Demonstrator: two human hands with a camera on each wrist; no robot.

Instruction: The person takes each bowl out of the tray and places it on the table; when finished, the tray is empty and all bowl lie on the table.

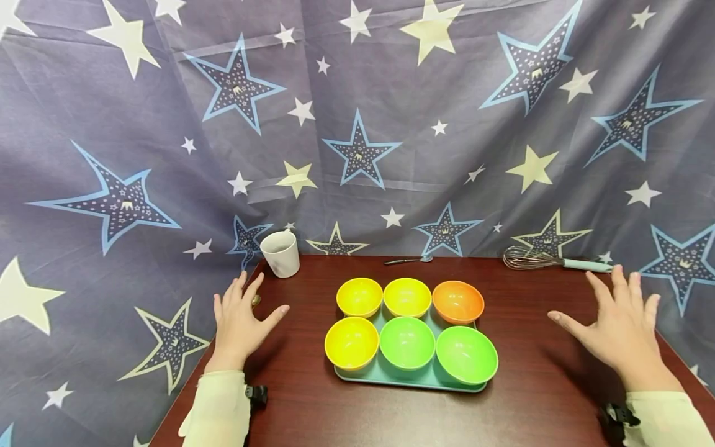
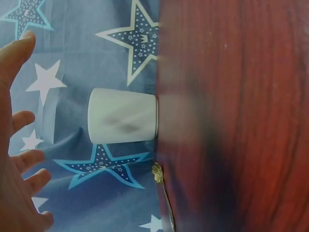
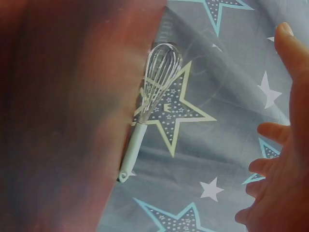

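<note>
My left hand [image 1: 240, 326] hovers at the table's left side, fingers spread and holding nothing. Close by it, a thin-handled piece with a gold flower-shaped end [image 2: 158, 172] is mostly hidden by the hand in the head view. Beyond stands an upright white cup [image 1: 281, 254]. Over the right side, my right hand [image 1: 622, 329] is likewise spread and empty. A whisk [image 1: 558, 259] with a pale handle lies past its fingertips. Between the hands, a teal tray [image 1: 410, 383] bears two rows of bowls: yellow bowls [image 1: 359, 298], an orange bowl [image 1: 458, 302] and green bowls [image 1: 466, 355].
At the back of the dark red-brown table [image 1: 301, 403] lies a small dark-handled utensil with a silvery end [image 1: 408, 260]. A grey-blue cloth [image 1: 391, 87] printed with stars hangs behind the table and along its sides.
</note>
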